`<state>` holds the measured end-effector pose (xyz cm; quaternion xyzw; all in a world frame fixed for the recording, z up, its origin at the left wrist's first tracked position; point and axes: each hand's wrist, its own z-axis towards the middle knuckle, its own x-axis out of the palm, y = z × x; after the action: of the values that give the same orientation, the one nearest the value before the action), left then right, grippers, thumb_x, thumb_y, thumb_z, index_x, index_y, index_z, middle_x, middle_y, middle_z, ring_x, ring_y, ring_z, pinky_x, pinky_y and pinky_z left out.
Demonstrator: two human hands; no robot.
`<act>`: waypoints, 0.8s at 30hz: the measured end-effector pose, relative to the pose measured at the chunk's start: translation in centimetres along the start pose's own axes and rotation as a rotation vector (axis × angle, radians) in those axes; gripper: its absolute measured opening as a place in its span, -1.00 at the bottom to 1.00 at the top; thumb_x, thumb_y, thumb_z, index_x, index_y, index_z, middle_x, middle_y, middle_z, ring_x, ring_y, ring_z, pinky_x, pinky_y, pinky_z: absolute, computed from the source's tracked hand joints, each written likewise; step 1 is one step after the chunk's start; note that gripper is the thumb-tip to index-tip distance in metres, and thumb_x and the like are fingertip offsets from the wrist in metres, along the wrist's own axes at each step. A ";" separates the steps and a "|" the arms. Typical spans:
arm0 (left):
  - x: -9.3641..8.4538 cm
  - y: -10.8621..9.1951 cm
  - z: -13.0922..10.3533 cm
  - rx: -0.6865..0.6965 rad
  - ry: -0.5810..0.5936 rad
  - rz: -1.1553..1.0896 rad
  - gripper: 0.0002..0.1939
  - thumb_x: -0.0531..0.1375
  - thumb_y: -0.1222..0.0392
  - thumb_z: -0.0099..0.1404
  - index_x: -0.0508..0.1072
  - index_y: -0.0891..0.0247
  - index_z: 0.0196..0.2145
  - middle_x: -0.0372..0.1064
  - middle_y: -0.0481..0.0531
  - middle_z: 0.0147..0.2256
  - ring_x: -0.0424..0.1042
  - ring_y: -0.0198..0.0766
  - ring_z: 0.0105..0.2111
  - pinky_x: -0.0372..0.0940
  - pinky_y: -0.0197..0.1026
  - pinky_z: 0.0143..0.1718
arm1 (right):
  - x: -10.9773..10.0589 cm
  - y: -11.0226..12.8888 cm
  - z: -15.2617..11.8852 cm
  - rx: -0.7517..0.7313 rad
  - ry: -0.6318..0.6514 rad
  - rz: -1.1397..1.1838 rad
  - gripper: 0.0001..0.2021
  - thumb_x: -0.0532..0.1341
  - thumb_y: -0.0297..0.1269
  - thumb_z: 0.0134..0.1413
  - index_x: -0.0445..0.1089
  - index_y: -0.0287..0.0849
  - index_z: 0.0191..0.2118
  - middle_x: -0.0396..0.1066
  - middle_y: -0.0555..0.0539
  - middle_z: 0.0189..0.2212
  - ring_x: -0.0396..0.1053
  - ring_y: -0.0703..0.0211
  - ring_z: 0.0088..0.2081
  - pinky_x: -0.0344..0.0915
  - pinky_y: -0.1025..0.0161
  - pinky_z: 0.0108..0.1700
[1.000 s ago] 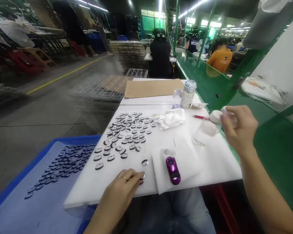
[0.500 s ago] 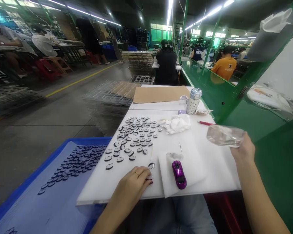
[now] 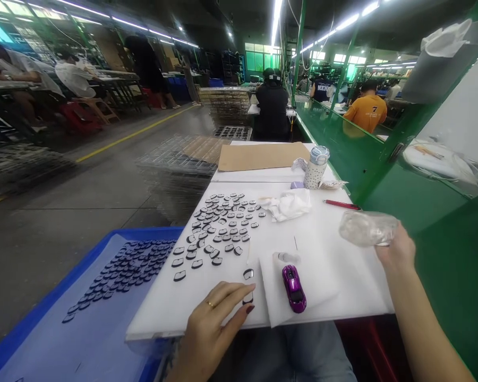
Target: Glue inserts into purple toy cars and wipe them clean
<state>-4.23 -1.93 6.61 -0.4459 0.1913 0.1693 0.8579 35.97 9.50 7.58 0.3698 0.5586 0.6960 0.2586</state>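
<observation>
On the white table [image 3: 155, 313], my left hand [image 3: 219, 318] is near the front edge, thumb and fingers apart beside a small dark-rimmed piece [image 3: 247, 298]. Another such piece [image 3: 248, 274] lies just beyond it. My right hand [image 3: 398, 246] is wrapped round the end of a clear, crinkled plastic bottle or bag [image 3: 368, 229], above the table's right side. Between the hands a purple toy car [image 3: 293, 289] rests on a white foam sheet [image 3: 276, 313]. Several similar dark-rimmed pieces [image 3: 223, 220] are spread over the table's left half.
A blue tray [image 3: 115, 233] with many dark pieces stands lower left. Farther back on the table are crumpled tissue [image 3: 289, 205], a red pen [image 3: 341, 205], a dotted cup [image 3: 315, 168] and brown cardboard [image 3: 263, 156]. People sit at tables beyond.
My left hand has opened and drawn back slightly from the near piece, which now shows between fingers and thumb. The clear plastic thing in my right hand has tilted slightly.
</observation>
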 end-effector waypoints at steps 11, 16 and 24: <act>7.0 -4.0 1.0 -0.585 -0.185 -1.133 -0.57 0.42 -0.21 0.06 0.65 0.23 -0.32 0.54 0.10 -0.38 0.48 -0.27 -0.40 0.45 -0.26 -0.29 | 3.6 6.4 -2.5 -0.681 0.517 -0.516 -0.64 0.36 -0.06 -0.03 0.40 -0.14 -0.15 0.49 -0.18 -0.10 0.45 -0.11 -0.08 0.33 -0.06 0.04; 8.4 -4.5 1.9 -0.681 -0.200 -1.360 -0.62 0.48 -0.11 0.01 0.66 0.25 -0.37 0.51 0.07 -0.43 0.46 -0.32 -0.40 0.44 -0.30 -0.31 | 2.8 8.8 -3.4 -0.787 0.184 -0.194 -0.86 0.24 -0.26 0.15 0.32 -0.10 -0.41 0.52 -0.16 -0.17 0.48 -0.08 -0.08 0.35 -0.03 -0.01; 8.1 -4.4 1.7 -0.710 -0.146 -1.388 -0.65 0.50 -0.07 -0.02 0.67 0.23 -0.38 0.56 0.07 -0.43 0.51 -0.34 -0.42 0.46 -0.34 -0.30 | 2.1 7.0 -15.1 -0.663 0.622 -0.202 -0.90 0.23 -0.35 0.24 0.34 -0.13 -0.33 0.28 0.07 -0.56 0.20 0.32 -0.60 0.17 0.36 -0.58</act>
<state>5.19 -1.94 6.72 -0.6990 -0.2539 -0.3256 0.5839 22.97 0.59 13.29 -0.0154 0.3900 0.8862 0.2497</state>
